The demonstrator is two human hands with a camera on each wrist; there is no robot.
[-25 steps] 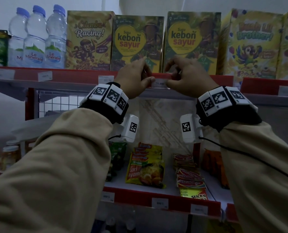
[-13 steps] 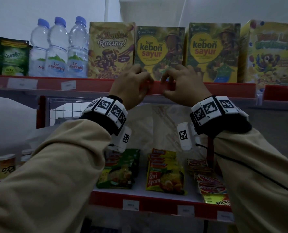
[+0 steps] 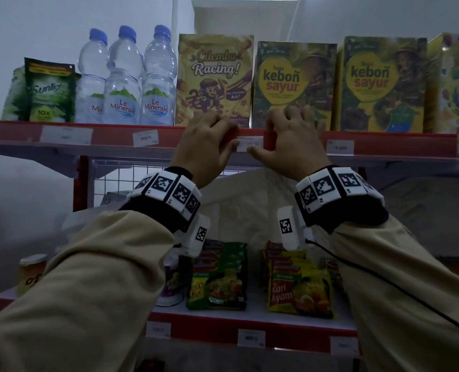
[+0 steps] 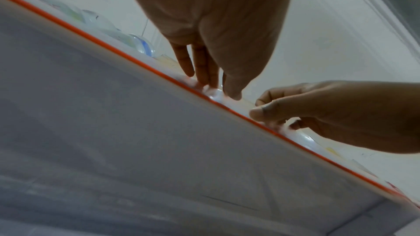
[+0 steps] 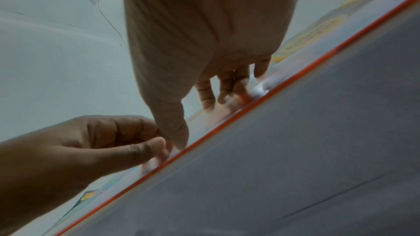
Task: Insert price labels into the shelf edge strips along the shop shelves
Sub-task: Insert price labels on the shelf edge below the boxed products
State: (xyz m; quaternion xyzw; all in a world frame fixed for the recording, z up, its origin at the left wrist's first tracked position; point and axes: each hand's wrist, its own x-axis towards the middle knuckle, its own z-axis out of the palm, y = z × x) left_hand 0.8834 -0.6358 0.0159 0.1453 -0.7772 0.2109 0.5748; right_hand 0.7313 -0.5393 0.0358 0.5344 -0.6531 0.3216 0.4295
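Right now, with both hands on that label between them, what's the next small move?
Probably slide both thumbs outward along the price label to seat it. It shows white in the red edge strip, with the left hand and right hand gripping the strip at its two ends. Whether its edges are tucked in can't be told.

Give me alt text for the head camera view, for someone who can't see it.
Both hands, left hand and right hand, hold a white price label against the red edge strip of the upper shelf, below cereal boxes and beside water bottles. Noodle packets lie on the shelf below.
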